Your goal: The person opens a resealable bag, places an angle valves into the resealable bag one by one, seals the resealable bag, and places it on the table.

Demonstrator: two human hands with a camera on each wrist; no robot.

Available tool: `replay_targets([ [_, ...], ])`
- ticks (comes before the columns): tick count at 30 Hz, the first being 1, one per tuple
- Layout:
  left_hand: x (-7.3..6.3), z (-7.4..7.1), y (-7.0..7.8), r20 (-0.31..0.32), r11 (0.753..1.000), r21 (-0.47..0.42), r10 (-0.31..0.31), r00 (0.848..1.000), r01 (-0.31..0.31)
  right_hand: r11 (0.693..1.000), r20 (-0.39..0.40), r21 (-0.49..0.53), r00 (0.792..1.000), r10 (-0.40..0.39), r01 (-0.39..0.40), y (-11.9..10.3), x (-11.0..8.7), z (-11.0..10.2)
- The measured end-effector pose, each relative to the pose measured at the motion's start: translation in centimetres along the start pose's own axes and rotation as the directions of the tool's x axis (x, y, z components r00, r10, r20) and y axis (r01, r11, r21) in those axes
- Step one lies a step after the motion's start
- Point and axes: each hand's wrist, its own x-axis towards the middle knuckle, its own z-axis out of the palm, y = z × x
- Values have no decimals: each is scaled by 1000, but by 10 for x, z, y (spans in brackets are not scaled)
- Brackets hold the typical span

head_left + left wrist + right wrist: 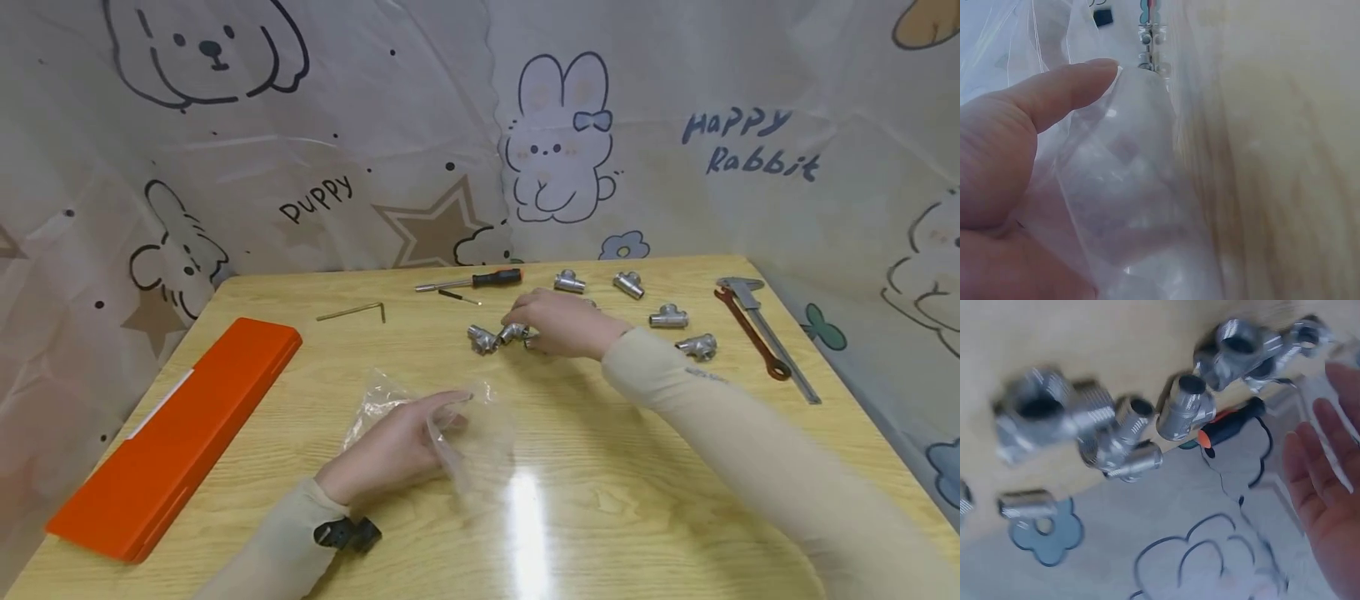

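My left hand (397, 440) grips a clear plastic bag (486, 425) low over the front middle of the table. Seen from the left wrist, the thumb lies along the bag's edge and the crinkled film (1135, 169) spreads in front of the palm. Farther back, my right hand (564, 322) reaches over a group of metal tee pipe fittings (482, 339), its fingertips right at one fitting (513, 333). In the right wrist view its fingers (1294, 465) are extended, and several blurred fittings (1179, 412) show beside them. The hand partly hides other fittings in the head view.
More tee fittings (669, 316) lie back right. A vernier caliper (776, 346) and a reddish wrench (750, 333) are near the right edge. At the back are a screwdriver (480, 279), a thin dark tool (459, 297) and a hex key (348, 312). An orange case (187, 433) lies left.
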Motion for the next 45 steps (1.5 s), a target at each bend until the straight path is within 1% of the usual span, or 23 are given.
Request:
replay_targets([
  [1,0,0,-1,3,1000,0,8,1000,-8,999,47,-34,999,-22,23,1,10,1],
  [3,2,2,-2,10,1000,2,27,1000,-27,996,124,-71,991,-51,60,3,29,3],
  [6,3,3,-3,16,999,0,42,999,-42,993,213,-94,976,-53,74,0,50,7],
  [10,2,3,-2,8,999,3,47,999,-47,994,276,-98,961,-28,57,-7,68,8],
  [14,2,2,-1,2,999,13,43,999,-43,993,304,-112,953,-8,44,-9,80,7],
  [17,1,2,0,3,999,29,34,999,-34,994,318,-105,948,1,34,-7,84,8],
  [22,2,2,1,6,999,45,15,1000,-16,998,299,-53,954,-27,45,1,86,12],
  [27,2,0,3,-1,999,52,-4,1000,4,1000,269,16,963,-28,24,7,86,15],
  [28,2,0,3,-3,999,52,-9,1000,9,999,267,34,963,-26,18,8,86,16],
  [31,1,-1,4,-10,998,55,-29,1000,30,994,259,106,964,-53,26,9,86,20],
  [34,0,-1,5,-16,997,56,-49,999,50,982,236,185,968,-79,35,9,83,22],
  [36,0,-1,6,-21,997,56,-60,998,61,969,207,245,974,-93,40,8,79,22],
  [39,0,-1,5,-29,997,44,-64,998,65,940,158,342,984,-80,22,8,69,18],
  [41,0,-2,4,-36,997,31,-65,997,66,912,124,411,991,-54,-1,7,59,13],
  [43,0,-2,4,-43,998,15,-66,997,67,878,87,479,996,-32,-13,6,47,7],
  [45,0,-2,4,-50,998,5,-70,996,70,850,50,527,999,-5,-22,4,33,1],
])
